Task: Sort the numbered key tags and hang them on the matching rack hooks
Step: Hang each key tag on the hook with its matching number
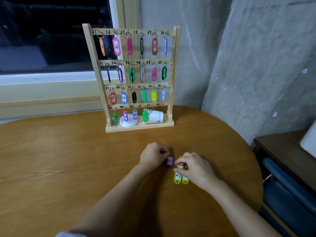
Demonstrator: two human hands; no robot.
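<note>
Smooth glossy plastic on the purple tag (170,161) pinched in the left grip (153,156) and the lime tags (177,179) under the right grip (195,168), glinty metal rings (166,35) on the pale matt bare-wood rack (140,128) beyond both grips, satiny wood-grain counter (68,159) underneath, rough concrete-looking wall (256,57) off past the right grip.

Right hand (195,168) covers the upper ends of the yellow-green tags (177,177); the number on the right one is hidden. Left hand (152,155) conceals the ring of the purple tag (170,161). On the far rack (173,74), the black tag (141,46) at hook 28 and the blue tag (166,46) at hook 30 hang edge-on, numbers unreadable. White object (308,141) is cut off at the right edge.
</note>
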